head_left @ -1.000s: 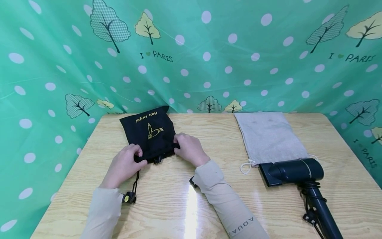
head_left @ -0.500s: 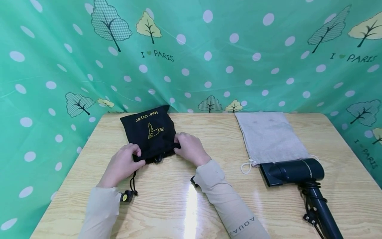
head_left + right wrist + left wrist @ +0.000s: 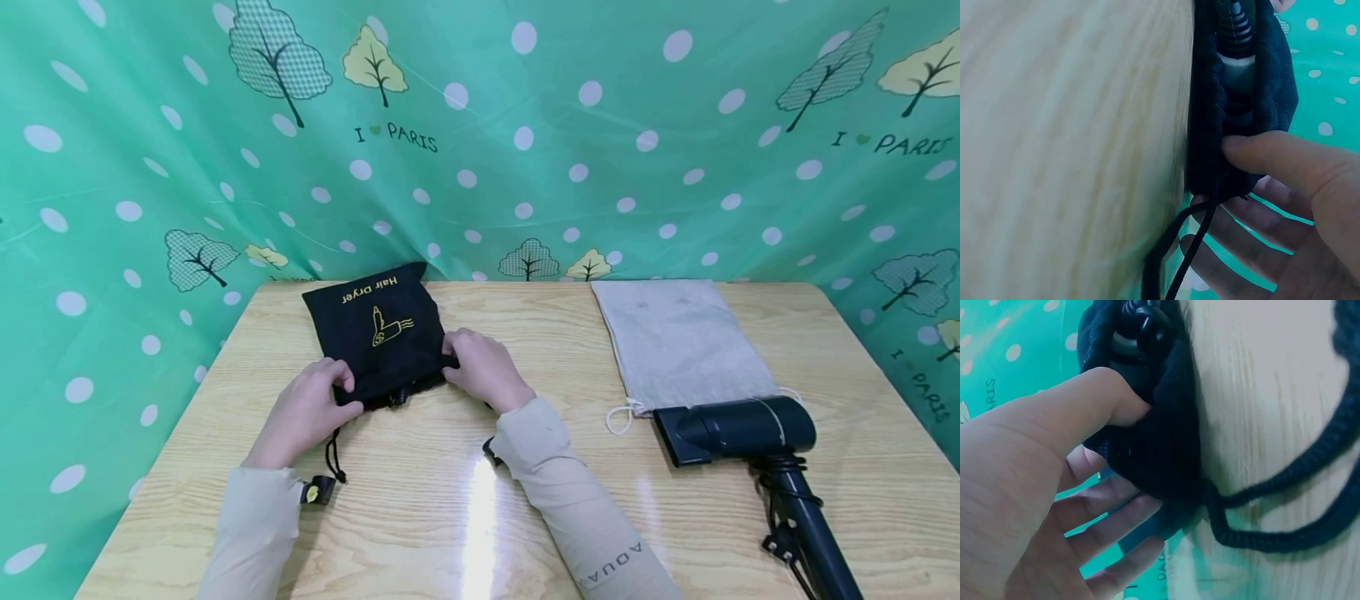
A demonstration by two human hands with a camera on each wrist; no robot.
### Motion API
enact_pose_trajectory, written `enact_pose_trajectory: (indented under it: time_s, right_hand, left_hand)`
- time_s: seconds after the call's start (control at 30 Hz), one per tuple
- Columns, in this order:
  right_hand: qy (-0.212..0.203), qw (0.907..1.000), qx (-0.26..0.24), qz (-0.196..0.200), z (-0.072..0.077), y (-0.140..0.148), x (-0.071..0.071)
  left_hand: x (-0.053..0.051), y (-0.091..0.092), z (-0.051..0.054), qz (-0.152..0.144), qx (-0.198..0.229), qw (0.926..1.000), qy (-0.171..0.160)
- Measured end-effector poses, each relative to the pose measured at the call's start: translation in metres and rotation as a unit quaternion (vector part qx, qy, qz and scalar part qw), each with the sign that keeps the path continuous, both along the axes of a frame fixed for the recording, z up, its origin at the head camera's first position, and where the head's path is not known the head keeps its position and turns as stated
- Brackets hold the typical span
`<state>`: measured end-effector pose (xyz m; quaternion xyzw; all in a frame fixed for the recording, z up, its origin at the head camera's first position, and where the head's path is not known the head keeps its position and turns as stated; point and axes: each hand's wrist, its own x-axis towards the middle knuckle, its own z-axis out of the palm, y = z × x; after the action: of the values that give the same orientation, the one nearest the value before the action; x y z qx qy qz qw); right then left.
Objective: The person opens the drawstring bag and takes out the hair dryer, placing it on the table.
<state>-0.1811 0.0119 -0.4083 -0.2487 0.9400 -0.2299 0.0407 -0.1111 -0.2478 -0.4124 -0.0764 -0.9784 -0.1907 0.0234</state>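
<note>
A black drawstring bag [image 3: 386, 333] lies at the table's left back, its yellow "Hair Dryer" print upside down to me. My left hand [image 3: 303, 412] pinches the left end of the bag's mouth, thumb inside and fingers beneath, as the left wrist view shows. At the right end of the mouth, my right hand [image 3: 486, 367] pinches the cloth between thumb and fingers. Inside the parted mouth, the right wrist view shows a ribbed black cord sleeve [image 3: 1235, 31] and a grey part [image 3: 1237, 74]. Black drawstrings [image 3: 1279, 519] hang from both ends.
On the right, a grey cloth drawstring bag [image 3: 678, 342] lies flat. A dark hair dryer [image 3: 738, 429] overlaps its near edge, cord wound round the handle. A green printed curtain [image 3: 480, 167] stands behind the wooden table [image 3: 405, 517].
The right hand has shifted slightly right with its corner of the bag. My left hand has moved slightly left, and its hanging drawstring has swung. Both grips hold.
</note>
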Motion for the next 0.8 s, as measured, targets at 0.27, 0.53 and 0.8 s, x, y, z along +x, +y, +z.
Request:
enact_pose_trajectory:
  time_s: [0.27, 0.53, 0.8]
  right_hand:
    - [-0.006, 1.0000, -0.003, 0.000, 0.0022, 0.0032, -0.0006]
    - [-0.011, 0.9999, -0.006, -0.005, 0.0027, 0.0053, -0.0022]
    - [-0.012, 0.9998, -0.014, -0.009, 0.0025, 0.0063, -0.0026]
  left_hand:
    - [0.0004, -0.0029, 0.0016, -0.004, 0.005, 1.0000, -0.003]
    - [0.0009, -0.0048, 0.0052, 0.003, 0.010, 0.9997, -0.021]
    - [0.0016, -0.0054, 0.0075, 0.003, 0.017, 0.9994, -0.029]
